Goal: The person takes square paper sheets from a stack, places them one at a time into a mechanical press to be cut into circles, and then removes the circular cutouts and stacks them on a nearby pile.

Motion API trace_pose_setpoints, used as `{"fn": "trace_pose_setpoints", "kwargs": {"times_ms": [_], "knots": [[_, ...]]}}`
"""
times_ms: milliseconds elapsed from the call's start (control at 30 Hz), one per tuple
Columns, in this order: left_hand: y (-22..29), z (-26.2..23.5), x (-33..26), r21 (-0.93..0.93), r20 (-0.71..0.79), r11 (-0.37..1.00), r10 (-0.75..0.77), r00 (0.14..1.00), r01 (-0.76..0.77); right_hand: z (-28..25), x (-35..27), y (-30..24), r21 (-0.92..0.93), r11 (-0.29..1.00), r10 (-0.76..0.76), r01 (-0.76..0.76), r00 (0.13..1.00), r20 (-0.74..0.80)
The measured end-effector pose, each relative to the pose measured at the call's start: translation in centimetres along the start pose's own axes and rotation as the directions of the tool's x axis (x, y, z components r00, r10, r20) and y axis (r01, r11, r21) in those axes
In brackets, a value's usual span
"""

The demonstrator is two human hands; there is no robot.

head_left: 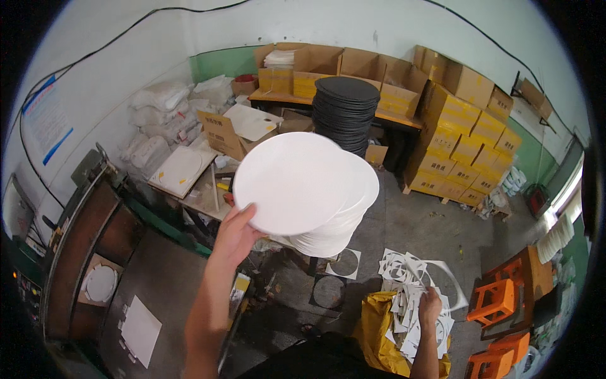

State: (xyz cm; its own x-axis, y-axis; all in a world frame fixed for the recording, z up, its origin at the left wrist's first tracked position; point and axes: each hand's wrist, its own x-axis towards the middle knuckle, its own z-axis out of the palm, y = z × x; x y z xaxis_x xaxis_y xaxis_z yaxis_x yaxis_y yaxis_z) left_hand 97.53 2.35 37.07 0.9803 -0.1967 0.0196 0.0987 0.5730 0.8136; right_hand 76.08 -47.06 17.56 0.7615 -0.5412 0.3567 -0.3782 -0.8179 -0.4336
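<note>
My left hand (pixel 237 237) grips the near-left edge of a white oval disc (pixel 287 180), with the thumb on its top face. That disc overlaps the top of a tall stack of similar white discs (pixel 328 237); I cannot tell whether it rests on the stack. On the right, my right hand (pixel 429 306) is closed on a white sheet offcut (pixel 459 287) with a large round hole. Below it, a heap of such offcuts (pixel 404 314) fills and spills over a yellow sack (pixel 374 322).
Behind the white stack stands a stack of black discs (pixel 344 110). Open cartons (pixel 319 63) line the back bench, with yellow-taped boxes (pixel 461 145) piled beside it. Orange stools (pixel 492 300) stand at right; a machine with a dark curved frame (pixel 76 246) at left.
</note>
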Motion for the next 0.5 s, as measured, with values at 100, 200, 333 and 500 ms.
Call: {"fn": "trace_pose_setpoints", "kwargs": {"times_ms": [100,200,333,500], "knots": [[-1.0,3.8,5.5,0.058,0.035,0.991,-0.12,0.992,0.118,3.9,-1.7,8.3,-0.145,0.98,0.138,-0.138,0.99,-0.006],[-3.7,5.9,9.0,0.095,0.005,0.97,-0.225,0.974,0.224,7.7,-6.8,15.7,-0.464,0.829,0.458,-0.311,0.855,0.245],[-5.0,6.9,10.1,0.163,-0.062,0.935,-0.308,0.949,0.314,15.9,-15.0,22.2,-0.626,0.588,0.793,-0.512,0.516,0.323],[-4.7,6.3,10.1,0.075,0.02,0.935,-0.349,0.937,0.347,26.3,-16.6,17.5,-0.582,0.718,0.654,-0.382,0.082,0.752]]}}
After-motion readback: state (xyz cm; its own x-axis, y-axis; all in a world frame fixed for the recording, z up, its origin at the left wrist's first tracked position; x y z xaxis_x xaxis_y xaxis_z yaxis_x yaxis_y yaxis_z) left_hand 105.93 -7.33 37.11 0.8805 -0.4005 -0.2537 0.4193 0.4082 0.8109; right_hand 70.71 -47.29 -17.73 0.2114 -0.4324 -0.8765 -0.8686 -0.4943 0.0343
